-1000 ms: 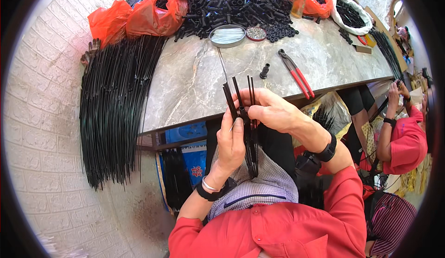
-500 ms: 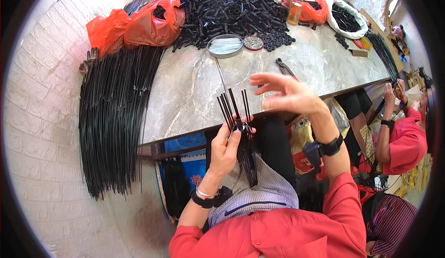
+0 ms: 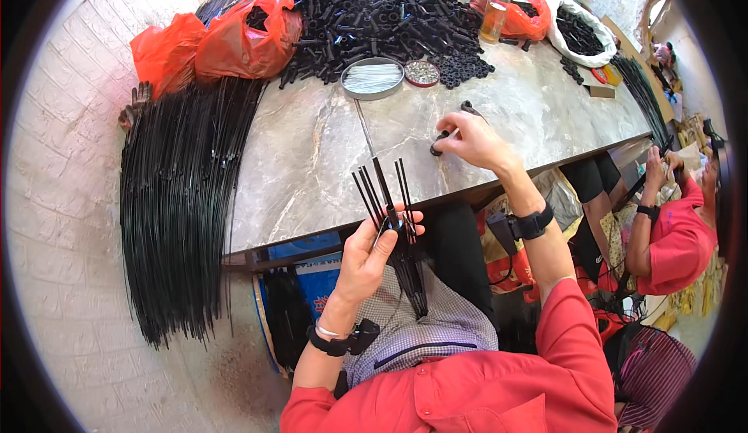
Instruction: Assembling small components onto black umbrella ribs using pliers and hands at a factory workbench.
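Note:
My left hand [image 3: 366, 255] is closed around a bundle of thin black rods [image 3: 410, 281], which looks like an umbrella frame. Several short rod ends fan upward past the fingers, and the rest of the bundle points down over my lap. From its centre a thin metal shaft [image 3: 364, 131] reaches across the table edge toward a round tin. Above the tabletop to the right, my right hand [image 3: 479, 143] has thumb and forefinger closed on a small black part [image 3: 439, 143]. Just behind this hand, the dark head of a pliers-like tool [image 3: 471, 108] shows; its handles are hidden.
A round tin of thin white pins [image 3: 372, 79] and a small red-rimmed dish [image 3: 421, 74] stand before a heap of black tubular parts [image 3: 382, 16]. Long black rods [image 3: 179, 215] hang off the table's left side beside red bags [image 3: 245, 40]. Another person [image 3: 674, 238] sits at right.
My right hand has come down and left, from open fingers in the air to a pinch on the small black part. The left hand still holds the bundle; the view has shifted slightly.

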`<state>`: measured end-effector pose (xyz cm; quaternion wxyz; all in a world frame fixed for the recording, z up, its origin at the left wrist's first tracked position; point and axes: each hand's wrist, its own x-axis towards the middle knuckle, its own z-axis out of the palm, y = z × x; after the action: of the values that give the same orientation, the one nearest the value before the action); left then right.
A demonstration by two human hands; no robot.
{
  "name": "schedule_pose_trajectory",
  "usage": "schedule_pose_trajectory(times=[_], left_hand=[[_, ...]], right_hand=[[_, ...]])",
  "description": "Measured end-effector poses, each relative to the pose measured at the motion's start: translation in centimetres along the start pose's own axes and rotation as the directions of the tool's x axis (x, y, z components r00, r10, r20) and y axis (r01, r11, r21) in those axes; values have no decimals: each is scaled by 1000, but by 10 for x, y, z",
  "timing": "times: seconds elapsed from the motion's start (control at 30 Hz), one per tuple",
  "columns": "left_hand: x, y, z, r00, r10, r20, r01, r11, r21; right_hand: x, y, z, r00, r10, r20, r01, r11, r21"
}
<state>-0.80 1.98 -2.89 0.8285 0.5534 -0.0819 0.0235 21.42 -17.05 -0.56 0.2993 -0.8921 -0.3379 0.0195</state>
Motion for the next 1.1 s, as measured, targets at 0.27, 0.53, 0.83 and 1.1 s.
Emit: schedule_pose_trajectory(times=[0.27,0.53,0.83,1.1], left_hand=[[0,-1,5,999,-15,-31,15,1000,7],[-4,1,22,997,7,-78,-5,999,32],[-9,4,41,994,61,-94,-54,996,78],[-2,3,57,993,73,-89,-62,991,121]], right_hand=[[-37,-25,-38,958,251,141,-268,600,754],[-75,-66,-67,984,156,87,-168,642,748],[-115,-81,-80,997,57,51,-74,554,829],[-113,-141,-89,986,-144,-89,169,859,484]])
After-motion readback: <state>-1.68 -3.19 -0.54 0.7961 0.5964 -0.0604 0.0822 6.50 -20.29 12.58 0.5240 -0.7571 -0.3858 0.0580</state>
